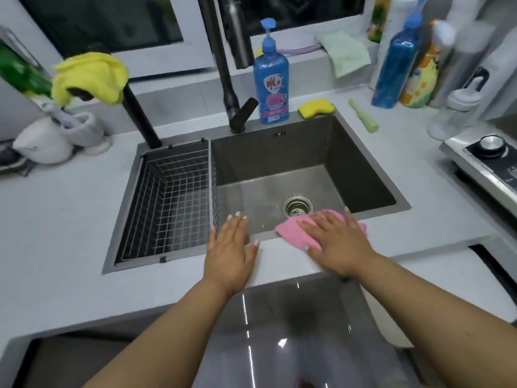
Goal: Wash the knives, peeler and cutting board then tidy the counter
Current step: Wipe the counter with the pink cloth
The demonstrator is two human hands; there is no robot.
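Two flat hands (285,242) on the counter (70,219); one pink cloth (296,231).

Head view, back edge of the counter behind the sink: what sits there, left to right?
White kettle → yellow cloth → black faucet → blue soap bottle → yellow sponge → green brush → tall blue bottle.

Home kitchen, steel sink (363,152), tap (223,65), dish soap (270,77), stove (486,158)
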